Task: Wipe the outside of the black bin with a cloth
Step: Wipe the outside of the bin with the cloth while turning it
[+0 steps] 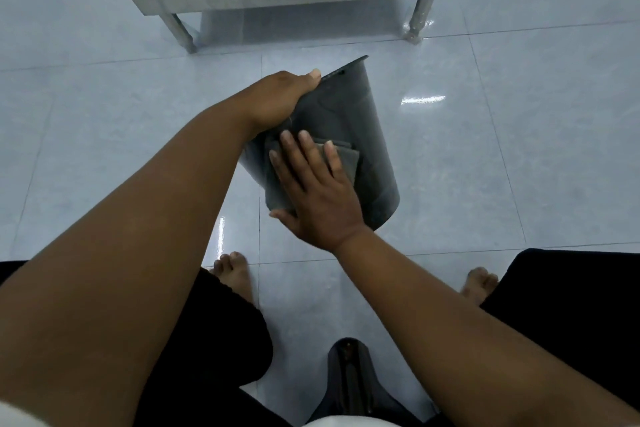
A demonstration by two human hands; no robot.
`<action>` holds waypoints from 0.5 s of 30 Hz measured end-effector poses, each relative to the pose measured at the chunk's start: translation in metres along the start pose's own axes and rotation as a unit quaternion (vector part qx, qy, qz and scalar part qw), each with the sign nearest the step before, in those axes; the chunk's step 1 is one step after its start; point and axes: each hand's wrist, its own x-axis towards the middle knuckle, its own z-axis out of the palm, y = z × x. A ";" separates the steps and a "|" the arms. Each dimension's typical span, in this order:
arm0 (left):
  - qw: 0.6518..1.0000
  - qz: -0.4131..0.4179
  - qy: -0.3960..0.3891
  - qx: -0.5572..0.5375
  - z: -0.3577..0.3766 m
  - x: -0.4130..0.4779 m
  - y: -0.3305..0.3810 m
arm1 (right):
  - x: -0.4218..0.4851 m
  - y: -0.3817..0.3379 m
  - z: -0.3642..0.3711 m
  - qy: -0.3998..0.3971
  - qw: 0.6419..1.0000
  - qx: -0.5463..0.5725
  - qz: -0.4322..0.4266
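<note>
My left hand (pixel 277 97) is clamped on the rim of the black bin (pixel 349 128). My right hand (pixel 318 194) lies flat, fingers spread, pressing the cloth (pixel 346 159) on its side. The bin tips, its mouth toward 11 o'clock, just ahead of me; I think I rub downward next.

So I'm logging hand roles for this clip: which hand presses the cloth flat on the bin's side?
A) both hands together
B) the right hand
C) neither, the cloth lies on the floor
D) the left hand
B: the right hand lies flat on the grey cloth against the black bin, while the left hand grips the bin's rim.
</note>
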 end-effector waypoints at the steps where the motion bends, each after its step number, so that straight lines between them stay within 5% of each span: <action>1: 1.000 -0.001 0.006 0.004 -0.001 0.001 0.000 | 0.004 0.006 -0.002 0.007 1.000 0.002 0.007; 3: 1.000 -0.010 0.015 0.025 -0.003 0.001 -0.002 | 0.019 0.022 -0.011 0.020 0.994 0.050 0.096; 5: 0.999 -0.013 0.009 0.039 -0.003 0.001 -0.003 | 0.029 0.053 -0.019 0.039 0.949 0.201 0.241; 8: 0.998 0.002 -0.001 0.057 0.002 0.000 -0.003 | 0.017 0.104 -0.008 0.001 0.763 0.445 0.470; 10: 0.997 0.020 -0.002 0.079 0.006 0.001 -0.002 | -0.004 0.114 0.001 -0.056 0.625 0.503 0.594; 11: 0.995 0.030 -0.002 0.091 0.008 0.002 -0.001 | -0.013 0.112 0.002 -0.079 0.586 0.507 0.628; 13: 0.993 0.042 0.004 0.109 0.008 0.004 -0.003 | -0.014 0.101 0.000 -0.079 0.574 0.501 0.643; 15: 0.992 0.042 0.025 0.117 0.007 0.004 -0.005 | 0.001 0.089 -0.009 -0.023 0.663 0.464 0.587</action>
